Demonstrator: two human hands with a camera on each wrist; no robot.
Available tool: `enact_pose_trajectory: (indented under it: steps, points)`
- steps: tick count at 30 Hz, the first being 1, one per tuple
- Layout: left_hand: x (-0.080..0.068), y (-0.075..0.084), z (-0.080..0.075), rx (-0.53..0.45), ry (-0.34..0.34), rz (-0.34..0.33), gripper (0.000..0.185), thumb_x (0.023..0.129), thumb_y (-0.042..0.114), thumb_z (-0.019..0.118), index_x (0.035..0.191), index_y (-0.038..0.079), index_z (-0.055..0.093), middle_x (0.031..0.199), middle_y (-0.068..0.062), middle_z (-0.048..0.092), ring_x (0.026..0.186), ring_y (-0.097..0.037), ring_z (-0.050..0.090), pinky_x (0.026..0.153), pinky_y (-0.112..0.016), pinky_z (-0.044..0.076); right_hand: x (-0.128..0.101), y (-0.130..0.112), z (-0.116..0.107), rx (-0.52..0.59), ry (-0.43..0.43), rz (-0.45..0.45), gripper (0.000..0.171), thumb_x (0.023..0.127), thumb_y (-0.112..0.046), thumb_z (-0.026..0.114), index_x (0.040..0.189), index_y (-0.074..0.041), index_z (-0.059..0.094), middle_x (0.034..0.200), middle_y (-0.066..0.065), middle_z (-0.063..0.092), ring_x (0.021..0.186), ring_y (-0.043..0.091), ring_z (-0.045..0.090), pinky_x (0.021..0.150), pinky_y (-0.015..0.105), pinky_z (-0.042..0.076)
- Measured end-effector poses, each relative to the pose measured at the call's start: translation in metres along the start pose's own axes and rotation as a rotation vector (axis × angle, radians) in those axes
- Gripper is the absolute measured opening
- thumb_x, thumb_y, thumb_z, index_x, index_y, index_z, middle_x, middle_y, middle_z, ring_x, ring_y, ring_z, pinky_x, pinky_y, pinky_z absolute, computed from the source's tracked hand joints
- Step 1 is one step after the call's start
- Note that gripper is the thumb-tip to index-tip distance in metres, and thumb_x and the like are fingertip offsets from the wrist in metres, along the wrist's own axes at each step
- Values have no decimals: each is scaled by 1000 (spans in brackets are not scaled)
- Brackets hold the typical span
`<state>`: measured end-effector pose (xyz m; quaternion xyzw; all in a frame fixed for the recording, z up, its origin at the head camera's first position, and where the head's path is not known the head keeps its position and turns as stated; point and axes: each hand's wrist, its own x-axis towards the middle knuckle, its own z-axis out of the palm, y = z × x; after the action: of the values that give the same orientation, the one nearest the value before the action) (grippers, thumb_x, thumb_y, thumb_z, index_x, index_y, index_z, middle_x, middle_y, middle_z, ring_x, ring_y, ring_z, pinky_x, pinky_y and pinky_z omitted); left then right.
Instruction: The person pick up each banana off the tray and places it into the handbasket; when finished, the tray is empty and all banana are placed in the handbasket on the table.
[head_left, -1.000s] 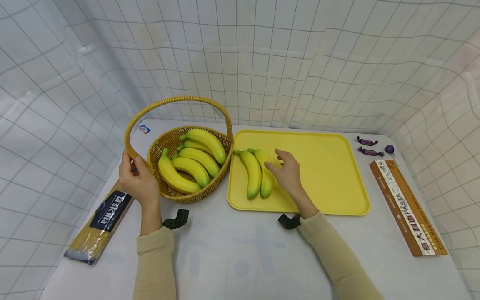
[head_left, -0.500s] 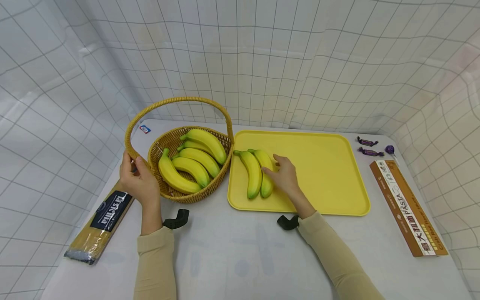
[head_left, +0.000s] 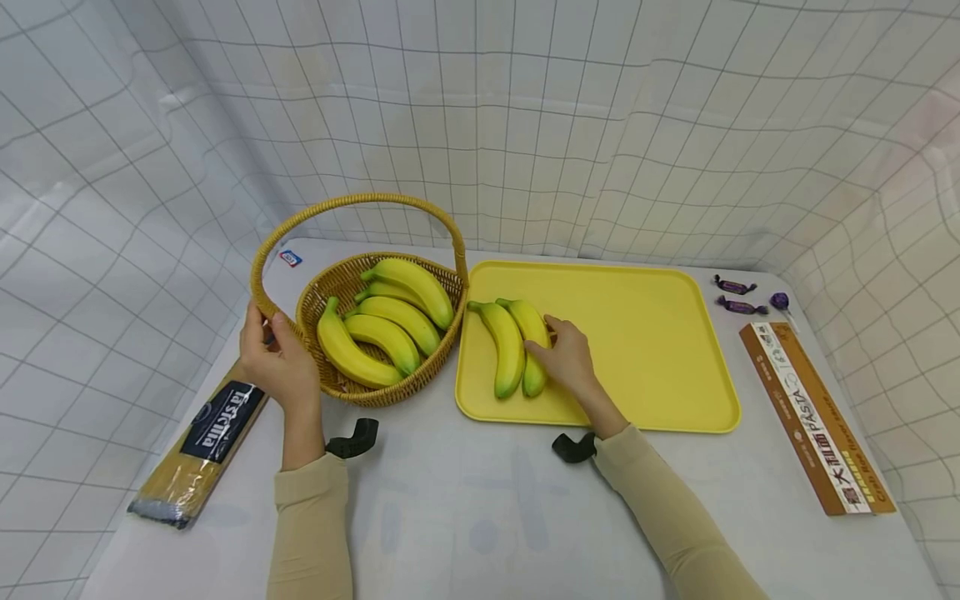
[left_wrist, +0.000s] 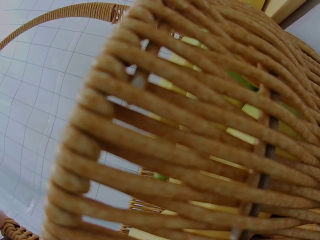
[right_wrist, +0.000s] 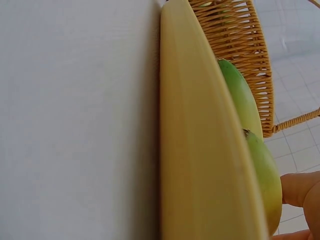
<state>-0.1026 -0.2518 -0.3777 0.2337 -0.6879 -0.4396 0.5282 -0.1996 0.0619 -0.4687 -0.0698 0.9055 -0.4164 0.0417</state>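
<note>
My left hand [head_left: 279, 360] grips the lower left end of the wicker basket's handle [head_left: 360, 198]. Inside the basket [head_left: 375, 398] lie several yellow bananas [head_left: 366, 354] with green tips. To the right, two bananas rest side by side on a yellow tray [head_left: 645, 350]. My right hand [head_left: 570, 357] holds the right-hand banana [head_left: 534, 382], thumb over it and fingers at its right side. The left-hand banana [head_left: 506, 350] lies untouched beside it. In the right wrist view the thumb [right_wrist: 297, 187] meets the nearer banana [right_wrist: 265, 175]. Basket weave fills most of the left wrist view.
A spaghetti pack [head_left: 202, 450] lies left of the basket, partly behind my left hand. On the right are a long pasta box [head_left: 817, 417], two purple-wrapped candies [head_left: 738, 306] and a lollipop [head_left: 780, 298]. A small blue-and-red packet [head_left: 290, 257] sits behind the basket.
My right hand has moved slightly left and down onto the right-hand banana, its thumb and fingers closing on it. The left hand stays at the basket handle.
</note>
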Motion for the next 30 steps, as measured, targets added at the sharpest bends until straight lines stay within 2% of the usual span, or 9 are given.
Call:
enact_pose_trajectory:
  steps: [6, 10, 15, 19, 24, 30]
  points:
    - [0, 3, 0, -25, -4, -5, 31, 97, 4, 53, 125, -4, 63, 106, -28, 64, 85, 9, 50, 71, -9, 40, 0, -3, -11, -22, 36, 53, 61, 86, -26, 68, 140, -2, 52, 125, 19, 62, 108, 32, 61, 87, 43, 53]
    - [0, 3, 0, -32, -9, -10, 31, 97, 4, 53, 125, -5, 63, 103, -28, 63, 84, 10, 48, 71, -9, 40, -4, -11, -28, -15, 74, 29, 59, 85, -24, 66, 139, -3, 53, 125, 17, 62, 106, 32, 61, 84, 43, 53]
    - [0, 3, -1, -34, -10, -14, 31, 97, 4, 53, 125, -5, 63, 103, -27, 63, 84, 10, 48, 71, -10, 40, -17, -31, -44, 18, 96, -79, 58, 83, -21, 67, 137, -3, 56, 126, 17, 62, 106, 33, 62, 83, 44, 53]
    - [1, 3, -2, -29, -10, -10, 31, 97, 4, 53, 125, -5, 63, 104, -28, 63, 84, 8, 48, 71, -10, 40, -28, -55, -46, 23, 81, -185, 56, 82, -20, 69, 135, -4, 58, 124, 14, 64, 104, 31, 62, 81, 42, 53]
    - [1, 3, -3, -27, -6, -5, 31, 97, 3, 53, 125, -6, 63, 105, -29, 63, 84, 6, 49, 71, -9, 40, -31, -92, -37, 17, 31, -300, 55, 82, -19, 70, 134, -5, 59, 120, 12, 66, 102, 27, 63, 76, 38, 55]
    - [1, 2, -1, -8, -6, -10, 31, 97, 5, 54, 125, -4, 64, 105, -27, 65, 84, 8, 49, 71, -9, 39, -17, -137, -15, -36, -16, -396, 55, 81, -20, 69, 134, -8, 60, 121, 10, 67, 101, 24, 64, 79, 37, 53]
